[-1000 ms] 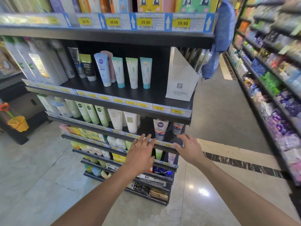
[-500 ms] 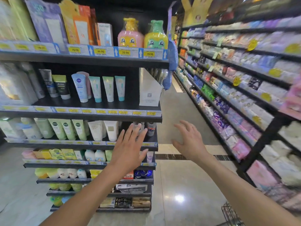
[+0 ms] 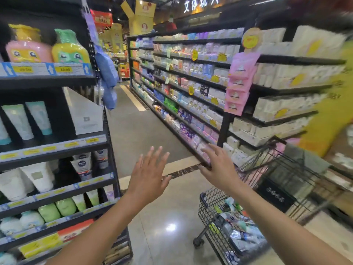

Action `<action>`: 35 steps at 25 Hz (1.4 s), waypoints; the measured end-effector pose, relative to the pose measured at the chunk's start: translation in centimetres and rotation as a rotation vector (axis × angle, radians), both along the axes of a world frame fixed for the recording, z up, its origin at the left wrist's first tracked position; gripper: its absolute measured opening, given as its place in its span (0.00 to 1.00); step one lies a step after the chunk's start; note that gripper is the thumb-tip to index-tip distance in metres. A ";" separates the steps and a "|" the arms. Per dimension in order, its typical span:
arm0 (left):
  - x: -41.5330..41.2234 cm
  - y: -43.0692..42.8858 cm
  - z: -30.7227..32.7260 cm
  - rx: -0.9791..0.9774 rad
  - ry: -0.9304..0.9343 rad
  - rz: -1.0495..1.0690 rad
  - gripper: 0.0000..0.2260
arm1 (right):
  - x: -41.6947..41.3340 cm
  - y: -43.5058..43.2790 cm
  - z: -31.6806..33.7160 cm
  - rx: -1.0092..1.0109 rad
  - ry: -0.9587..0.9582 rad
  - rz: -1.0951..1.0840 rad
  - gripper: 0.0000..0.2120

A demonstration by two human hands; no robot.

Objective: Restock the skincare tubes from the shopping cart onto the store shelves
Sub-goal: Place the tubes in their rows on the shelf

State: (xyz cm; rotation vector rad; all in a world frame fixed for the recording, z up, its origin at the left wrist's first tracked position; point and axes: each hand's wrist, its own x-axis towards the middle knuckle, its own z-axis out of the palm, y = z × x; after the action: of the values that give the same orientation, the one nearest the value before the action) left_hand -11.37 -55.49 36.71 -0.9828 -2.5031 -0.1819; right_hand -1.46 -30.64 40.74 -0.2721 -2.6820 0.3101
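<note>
39.90 on price tags (image 3: 64, 69); NIVEA on tube (image 3: 82, 166).

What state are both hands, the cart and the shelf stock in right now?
Left hand: open, fingers spread, empty.
Right hand: open, empty.
Cart: loaded with tubes, not unloaded yet.
Shelf tubes: standing upright, cap down.

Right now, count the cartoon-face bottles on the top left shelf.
2: the pink bottle at the frame's left edge, the yellow bottle just beside it. More may sit out of frame.
</note>
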 end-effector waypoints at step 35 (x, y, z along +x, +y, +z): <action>6.6 60.0 -13.4 -0.289 -0.399 -0.400 0.34 | 15.1 53.2 -13.3 -0.125 -0.379 -0.451 0.31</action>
State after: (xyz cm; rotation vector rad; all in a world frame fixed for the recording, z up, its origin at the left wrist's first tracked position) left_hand -4.74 4.56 23.33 -1.7134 -2.7022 -0.1503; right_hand 13.63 22.53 27.41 -1.0465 -2.8576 0.3090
